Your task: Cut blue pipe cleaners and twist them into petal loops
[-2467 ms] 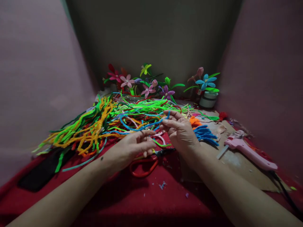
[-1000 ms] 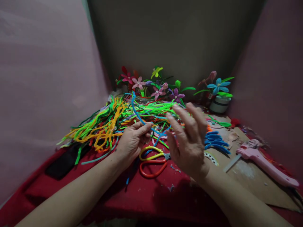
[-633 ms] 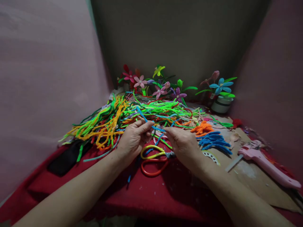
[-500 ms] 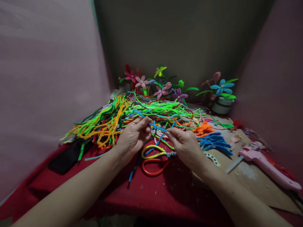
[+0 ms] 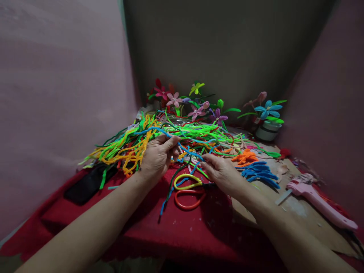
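Note:
A blue pipe cleaner runs between my two hands, its free end trailing to the left over the pile. My left hand pinches it between thumb and fingers. With its fingertips closed, my right hand grips the pipe cleaner further right. Below them lies a pair of scissors with one yellow and one red handle, its blades partly hidden by my right hand. Another blue and a dark green pipe cleaner hang down beside the scissors. A heap of green pipe cleaners lies just behind my hands.
Yellow and orange pipe cleaners and a black phone are at left. Blue pieces, orange pieces and a pink glue gun lie on cardboard at right. Pipe-cleaner flowers and a potted blue flower stand behind.
My hands have drawn slightly apart, with more of the blue pipe cleaner showing between them and to the left. The view has shifted a little.

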